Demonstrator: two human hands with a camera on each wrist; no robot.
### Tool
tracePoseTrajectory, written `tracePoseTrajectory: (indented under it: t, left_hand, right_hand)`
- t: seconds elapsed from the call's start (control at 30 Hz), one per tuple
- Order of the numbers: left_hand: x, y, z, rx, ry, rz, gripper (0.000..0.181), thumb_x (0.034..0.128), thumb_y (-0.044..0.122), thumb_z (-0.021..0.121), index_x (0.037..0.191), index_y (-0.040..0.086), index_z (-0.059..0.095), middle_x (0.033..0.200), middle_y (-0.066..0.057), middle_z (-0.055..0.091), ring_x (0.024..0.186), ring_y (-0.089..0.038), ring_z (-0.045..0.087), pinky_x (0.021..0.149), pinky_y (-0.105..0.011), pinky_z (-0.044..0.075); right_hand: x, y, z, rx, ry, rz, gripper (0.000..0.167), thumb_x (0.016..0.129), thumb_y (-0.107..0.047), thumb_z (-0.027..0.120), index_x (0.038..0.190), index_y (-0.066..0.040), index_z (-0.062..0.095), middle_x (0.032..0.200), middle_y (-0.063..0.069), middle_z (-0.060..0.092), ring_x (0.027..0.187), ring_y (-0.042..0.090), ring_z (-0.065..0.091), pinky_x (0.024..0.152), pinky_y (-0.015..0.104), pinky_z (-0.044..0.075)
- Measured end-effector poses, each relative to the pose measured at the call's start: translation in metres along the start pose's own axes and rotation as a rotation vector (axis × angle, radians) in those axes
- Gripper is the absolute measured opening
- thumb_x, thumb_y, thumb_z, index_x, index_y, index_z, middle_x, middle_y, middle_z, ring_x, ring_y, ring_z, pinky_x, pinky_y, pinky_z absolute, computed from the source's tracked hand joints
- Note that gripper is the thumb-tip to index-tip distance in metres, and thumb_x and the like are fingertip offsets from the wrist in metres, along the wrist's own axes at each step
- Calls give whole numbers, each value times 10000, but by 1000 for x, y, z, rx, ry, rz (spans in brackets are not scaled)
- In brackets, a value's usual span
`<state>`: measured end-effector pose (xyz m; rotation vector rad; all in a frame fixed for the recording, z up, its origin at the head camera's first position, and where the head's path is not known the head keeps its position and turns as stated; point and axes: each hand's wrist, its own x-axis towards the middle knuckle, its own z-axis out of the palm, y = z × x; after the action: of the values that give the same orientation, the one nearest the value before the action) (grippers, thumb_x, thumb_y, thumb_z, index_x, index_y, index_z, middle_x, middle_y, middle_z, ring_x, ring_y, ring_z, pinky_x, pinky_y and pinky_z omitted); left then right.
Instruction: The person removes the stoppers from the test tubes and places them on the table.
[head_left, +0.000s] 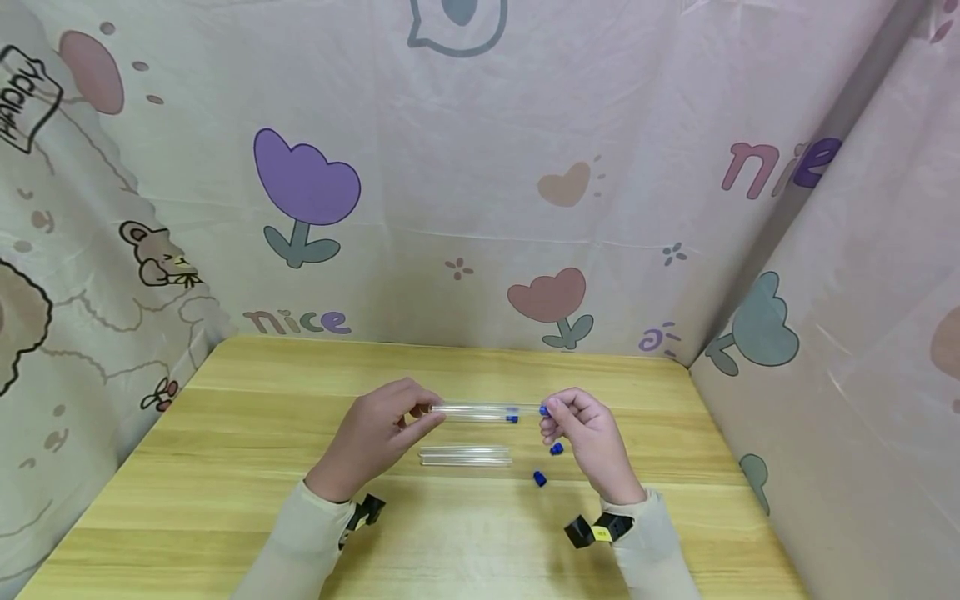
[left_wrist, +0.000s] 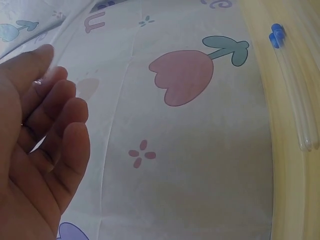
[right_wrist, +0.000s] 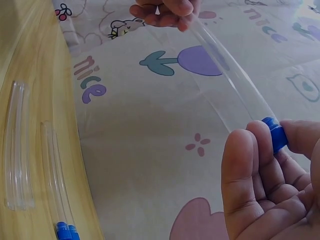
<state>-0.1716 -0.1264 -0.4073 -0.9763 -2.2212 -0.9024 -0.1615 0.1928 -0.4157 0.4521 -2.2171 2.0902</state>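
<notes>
A clear test tube [right_wrist: 235,80] is held level above the table, spanning both hands. The left hand [head_left: 386,425] pinches its left end between thumb and fingers. At the other end, the right hand [head_left: 588,433] pinches a blue cap [right_wrist: 276,135] at the tube's mouth; how far it is seated cannot be told. Behind the held tube, two capped tubes [left_wrist: 295,95] lie side by side on the table. Nearer the person lie several tubes without caps [head_left: 465,456]. Two loose blue caps, one farther [head_left: 557,448] and one nearer [head_left: 540,478], lie beside the right hand.
The wooden table [head_left: 225,467] has a light grain. A printed curtain [head_left: 450,208] hangs behind it and along both sides. Each wrist wears a black camera, one on the left wrist [head_left: 367,510] and one on the right wrist [head_left: 596,531].
</notes>
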Motion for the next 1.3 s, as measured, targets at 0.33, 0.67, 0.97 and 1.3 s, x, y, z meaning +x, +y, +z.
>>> tracePoseTrajectory:
  t: [0.33,0.67,0.97,1.3]
  left_hand:
    - [-1,0,3,-18,-28,23,39,1011,214,691,1002,180,710,905,135,648,733,-4,525,590,-166,456]
    - [-2,1,5,-12,-71,-14,206,1038,134,604,849,211,578,773,153,488,667,-10,425,593,-199,422]
    - [-4,0,5,-32,-90,-74,347,1071,135,556,743,222,481,670,165,359,596,30,335,553,-193,394]
    - [1,9,1,-171,-134,-299,314,977,213,744,1272,157,651,990,100,672,845,-51,617,692,-238,557]
  right_hand:
    - [0,1,2,14,4,9,270,1075,-196,582,1054,69,626,863,95,663,744,137,660,683,306,607]
    - [0,3,3,-20,-5,-11,257,1076,-197,580,1065,53,637,905,140,668,783,170,671,706,327,609]
    - [-2,3,3,-29,-25,-105,222,1072,-155,581,1135,56,611,959,142,650,836,220,681,778,356,611]
    - [-1,0,2,-10,38,-82,226,1062,-148,601,1085,76,622,915,135,673,817,217,701,772,373,619]
